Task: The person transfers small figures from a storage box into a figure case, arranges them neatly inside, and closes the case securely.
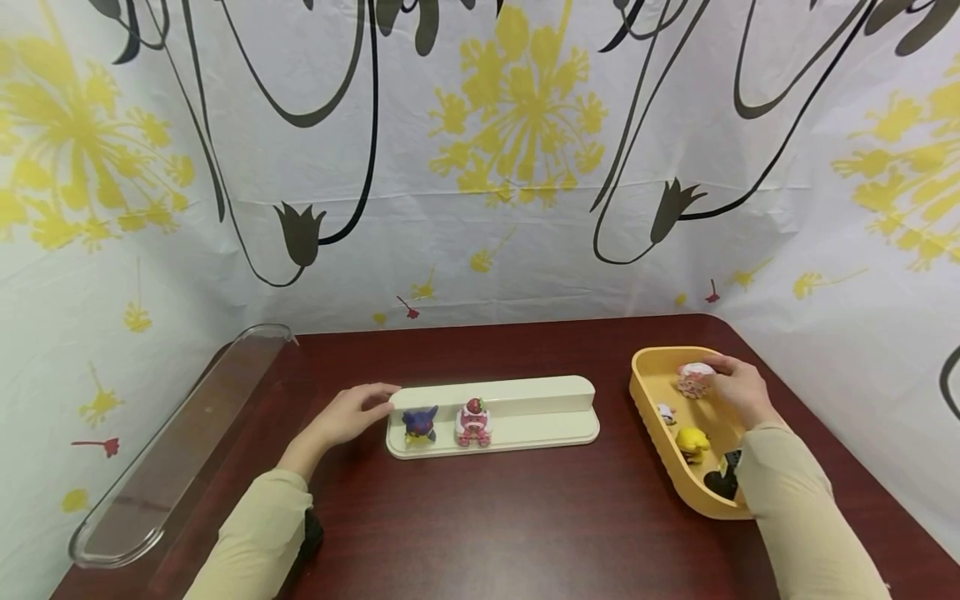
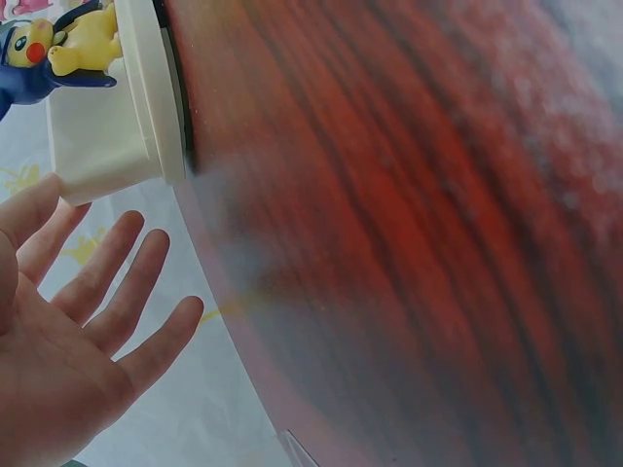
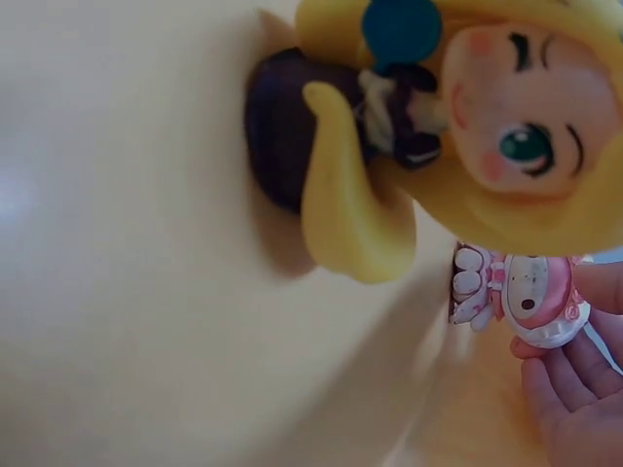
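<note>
White cloth (image 1: 517, 287) with yellow and grey flowers closes off the far side and both flanks of what I see from my end. Before it spreads a dark red table (image 1: 540, 525). Along its left edge lies the clear cover (image 1: 198, 442), long and tilted. On the right I have the yellow tray (image 1: 708, 502), and left of it, mid-table, the cream stand (image 1: 540, 429), with a raised step along its far side.

Two hands work here. I read the right hand (image 1: 738, 392) as clamped: thumb and fingers pinch the bonnet figure (image 1: 692, 383), pink and white, at the tray's far end. From the right wrist I see the thumb on one side of its head and fingers on the other; whether its feet touch the tray floor, I cannot tell. The left hand (image 1: 347, 414) has its fingers spread and fairly straight, thumb and forefinger at the stand's left end; I cannot tell how firmly they touch.

Nearer than the pinched figure, in the tray, I find the blonde figure (image 1: 692, 444) standing in a purple dress, then the black figure (image 1: 723, 479) at the near end. On the stand, the strawberry figure (image 1: 473, 425) sits right of the blue figure (image 1: 420, 425), which is closest to the left hand. Smallest is the white figure (image 1: 665, 412), by the tray's left wall.
</note>
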The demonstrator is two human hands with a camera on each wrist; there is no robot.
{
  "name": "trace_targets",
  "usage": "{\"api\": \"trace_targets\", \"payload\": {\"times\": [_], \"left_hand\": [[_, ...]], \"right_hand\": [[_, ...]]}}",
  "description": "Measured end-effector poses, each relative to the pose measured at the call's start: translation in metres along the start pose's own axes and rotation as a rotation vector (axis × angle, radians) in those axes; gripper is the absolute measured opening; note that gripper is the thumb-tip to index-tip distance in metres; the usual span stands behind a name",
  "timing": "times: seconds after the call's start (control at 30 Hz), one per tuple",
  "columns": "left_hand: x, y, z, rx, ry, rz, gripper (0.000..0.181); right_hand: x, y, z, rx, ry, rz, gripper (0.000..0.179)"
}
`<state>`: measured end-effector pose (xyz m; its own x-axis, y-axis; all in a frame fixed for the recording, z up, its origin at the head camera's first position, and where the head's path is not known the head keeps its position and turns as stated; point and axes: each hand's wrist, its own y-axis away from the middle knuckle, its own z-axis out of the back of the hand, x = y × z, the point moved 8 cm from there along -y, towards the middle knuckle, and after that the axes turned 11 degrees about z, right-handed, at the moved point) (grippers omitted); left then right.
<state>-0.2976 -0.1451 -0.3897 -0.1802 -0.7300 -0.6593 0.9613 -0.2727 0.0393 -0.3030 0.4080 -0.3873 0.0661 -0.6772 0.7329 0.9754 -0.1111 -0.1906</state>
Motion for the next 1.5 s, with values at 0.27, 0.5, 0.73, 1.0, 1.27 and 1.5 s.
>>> {"api": "trace_targets", "payload": {"times": [0.27,0.5,0.73,1.0,1.27,1.5], "left_hand": [[0.002,0.000,-0.001,0.004,-0.007,0.006,0.035],[0.003,0.001,-0.001,0.000,-0.011,0.005,0.034],[0.003,0.001,0.000,-0.001,-0.006,0.012,0.034],[0.002,0.001,0.000,0.006,-0.004,0.010,0.035],[0.001,0.000,0.001,0.009,-0.004,0.011,0.034],[0.000,0.000,0.001,0.012,-0.001,0.010,0.034]], "right_hand": [[-0.020,-0.009,-0.003,-0.002,0.059,0.003,0.059],[0.012,0.005,-0.008,0.063,0.067,0.026,0.056],[0.012,0.007,-0.009,0.094,0.029,0.051,0.056],[0.011,0.004,-0.015,0.157,0.047,0.080,0.054],[0.011,0.003,-0.012,0.112,0.078,0.089,0.048],[0.010,0.004,-0.006,0.116,0.074,0.028,0.057]]}}
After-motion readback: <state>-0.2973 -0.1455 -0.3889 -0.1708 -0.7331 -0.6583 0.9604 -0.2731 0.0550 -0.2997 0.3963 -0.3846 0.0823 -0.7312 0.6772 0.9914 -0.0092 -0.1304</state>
